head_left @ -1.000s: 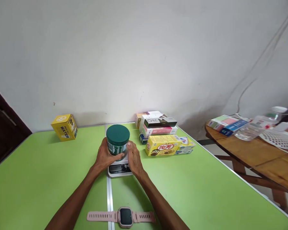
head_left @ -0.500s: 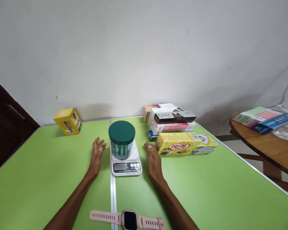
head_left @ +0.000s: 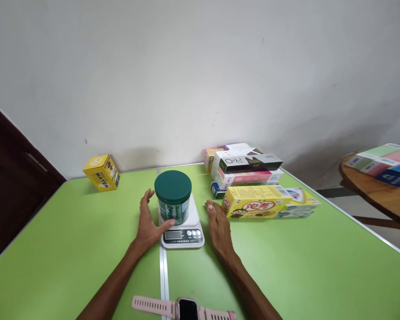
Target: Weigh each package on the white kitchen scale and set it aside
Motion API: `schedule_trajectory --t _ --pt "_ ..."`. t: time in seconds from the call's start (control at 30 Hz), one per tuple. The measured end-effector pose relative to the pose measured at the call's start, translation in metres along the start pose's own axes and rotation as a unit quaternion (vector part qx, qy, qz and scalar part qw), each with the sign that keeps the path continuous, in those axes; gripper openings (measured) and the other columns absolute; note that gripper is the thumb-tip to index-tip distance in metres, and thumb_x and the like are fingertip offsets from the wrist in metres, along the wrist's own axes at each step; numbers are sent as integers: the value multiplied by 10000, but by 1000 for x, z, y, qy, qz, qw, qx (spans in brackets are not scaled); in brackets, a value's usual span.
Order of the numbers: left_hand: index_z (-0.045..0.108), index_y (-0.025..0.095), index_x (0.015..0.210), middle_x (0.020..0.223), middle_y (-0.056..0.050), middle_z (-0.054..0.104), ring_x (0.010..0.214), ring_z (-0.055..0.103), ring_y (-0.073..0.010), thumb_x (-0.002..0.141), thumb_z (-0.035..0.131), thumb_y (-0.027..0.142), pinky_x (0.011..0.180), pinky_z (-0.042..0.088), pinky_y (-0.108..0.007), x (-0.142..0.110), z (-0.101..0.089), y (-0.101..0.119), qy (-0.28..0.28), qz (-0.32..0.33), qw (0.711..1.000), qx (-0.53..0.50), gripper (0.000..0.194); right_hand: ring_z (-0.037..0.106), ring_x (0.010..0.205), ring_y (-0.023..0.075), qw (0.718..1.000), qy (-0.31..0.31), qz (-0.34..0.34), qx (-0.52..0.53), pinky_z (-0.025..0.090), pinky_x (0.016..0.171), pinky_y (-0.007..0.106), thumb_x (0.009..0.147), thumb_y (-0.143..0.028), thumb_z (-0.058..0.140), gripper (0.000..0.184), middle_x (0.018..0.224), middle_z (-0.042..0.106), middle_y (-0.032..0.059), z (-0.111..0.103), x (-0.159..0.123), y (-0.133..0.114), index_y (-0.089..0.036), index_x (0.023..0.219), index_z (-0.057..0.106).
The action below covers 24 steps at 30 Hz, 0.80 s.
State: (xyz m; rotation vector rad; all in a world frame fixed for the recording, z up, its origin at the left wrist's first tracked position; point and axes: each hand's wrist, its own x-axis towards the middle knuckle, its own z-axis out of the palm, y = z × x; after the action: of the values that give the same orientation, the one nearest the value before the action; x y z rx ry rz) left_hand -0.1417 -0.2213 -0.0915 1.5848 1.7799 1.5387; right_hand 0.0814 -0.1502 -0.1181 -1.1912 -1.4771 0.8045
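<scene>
A green canister (head_left: 173,200) with a dark green lid stands upright on a white kitchen scale (head_left: 183,238), whose small display is dark. My left hand (head_left: 149,224) is at the canister's left side, fingers and thumb spread around it. The thumb reaches across the front near the canister's base; whether it touches, I cannot tell. To the right of the scale, my right hand (head_left: 220,227) is held on edge with its fingers stretched out, apart from scale and canister. Nearest me lies a pink-strapped smartwatch (head_left: 187,309), face up.
A yellow box (head_left: 103,174) stands at the back left. At the back right are stacked cartons (head_left: 248,164), with a yellow snack box (head_left: 256,202) before them. More boxes (head_left: 383,160) lie on a wooden table (head_left: 370,189) at the right. A wall closes off the back.
My left hand has moved right to the canister, and its thumb has spread out across the front. My right hand stays beside the scale. The view has shifted slightly left.
</scene>
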Motion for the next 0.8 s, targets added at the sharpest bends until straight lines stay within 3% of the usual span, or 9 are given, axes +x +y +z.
schedule_trajectory --t 0.07,0.17,0.27,0.43,0.57,0.67,0.8 --pt "376 215 1535 1537 -195 497 1450 470 -405 588 952 502 1206 366 -599 4 12 17 4 -23 1000 14 1145 637 1181 334 1000 -5 2 -2 456 1085 525 1016 -708 333 668 1228 717 212 0 0 4 -153 1137 685" --pt "519 214 1375 1346 -148 642 1290 611 -359 549 974 422 1124 470 -539 10 28 37 2 -48 999 -12 966 624 1235 351 1000 -8 8 0 427 1128 545 995 -725 358 686 1266 711 224 1 1 10 -147 1160 687" --pt "573 211 1226 1189 -101 713 1108 696 -300 543 974 371 1005 555 -479 17 32 48 4 -65 997 -50 808 630 1225 351 1000 -15 -4 4 445 1111 533 992 -713 391 656 1258 717 213 0 3 15 -153 1166 685" --pt "557 211 1204 1182 -97 735 1059 722 -259 593 950 395 940 587 -420 47 7 48 109 -46 984 -132 749 637 1175 351 1000 -26 -12 -9 469 1069 525 987 -717 399 643 1195 726 195 -7 -1 14 -156 1124 681" --pt "550 208 1157 1143 -100 723 1081 712 -279 574 947 427 968 567 -437 86 -24 16 212 -43 975 -51 739 617 1244 339 999 -8 -39 2 458 1102 526 1006 -682 398 626 1268 709 179 -4 5 -19 -159 1203 681" --pt "540 212 1162 1131 -102 713 1051 715 -291 556 944 426 950 568 -457 102 -40 -22 241 -77 967 -8 759 572 1355 317 990 -100 -89 45 423 1171 508 1008 -664 428 608 1413 656 152 29 25 -64 -194 1316 660" --pt "529 215 1205 1204 -123 683 1150 690 -312 546 941 443 1009 542 -480 109 -47 -66 265 -92 959 26 809 492 1474 328 955 -282 -10 90 387 1226 498 966 -726 454 798 1602 500 188 115 55 -104 -151 1516 515"
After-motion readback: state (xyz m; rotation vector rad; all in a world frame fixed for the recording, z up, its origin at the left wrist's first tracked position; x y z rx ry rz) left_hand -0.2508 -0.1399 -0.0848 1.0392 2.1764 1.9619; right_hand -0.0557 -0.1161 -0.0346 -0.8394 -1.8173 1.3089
